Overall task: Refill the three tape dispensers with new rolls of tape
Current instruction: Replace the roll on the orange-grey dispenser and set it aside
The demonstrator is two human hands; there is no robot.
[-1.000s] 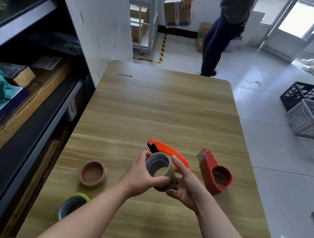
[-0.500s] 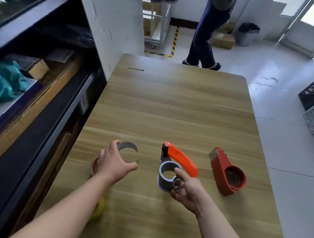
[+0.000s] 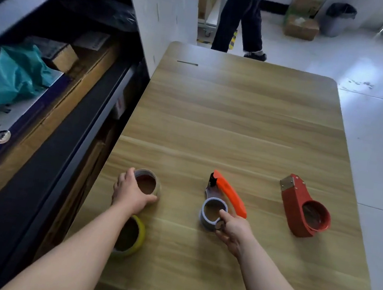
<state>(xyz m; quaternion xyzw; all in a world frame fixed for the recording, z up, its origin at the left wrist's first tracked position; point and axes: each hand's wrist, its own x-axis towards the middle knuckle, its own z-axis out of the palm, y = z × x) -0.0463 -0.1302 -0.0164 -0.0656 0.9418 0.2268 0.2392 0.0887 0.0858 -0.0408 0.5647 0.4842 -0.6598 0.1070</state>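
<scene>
While the orange dispenser (image 3: 223, 199) was pinched steady by the right hand (image 3: 233, 229), the tape roll (image 3: 147, 185), clasped by the left hand (image 3: 129, 194), was best lifted level.

There is a single view — a wide-angle camera worn on the person's head, looking forward and steeply down along the wooden tabletop (image 3: 238, 117) from its near end, close above both forearms, with shelving at the left edge and floor beyond.
</scene>
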